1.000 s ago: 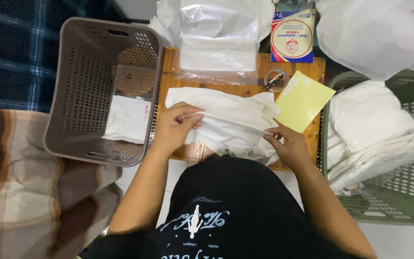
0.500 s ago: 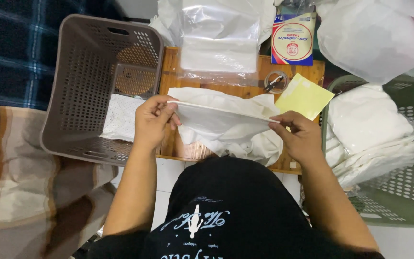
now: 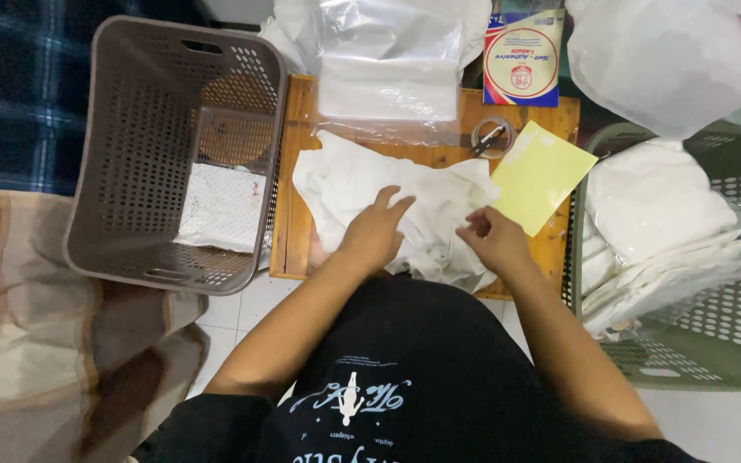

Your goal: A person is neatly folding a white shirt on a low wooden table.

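White cloth (image 3: 362, 184) lies crumpled across the middle of the small wooden desk (image 3: 295, 249), with the left hand (image 3: 375, 236) pressed flat on it, fingers (image 3: 392, 204) spread wide toward 12 o'clock, and the right hand (image 3: 495, 240) just beside at 3 o'clock, its fingers curled narrow and pinching a fold. Off at 9 o'clock stands a brown basket (image 3: 130, 146), at 3 o'clock a green basket (image 3: 722, 343) of bagged white goods, while a yellow sheet (image 3: 538, 176) and clear plastic bags (image 3: 388, 69) sit toward 1 and 12 o'clock.
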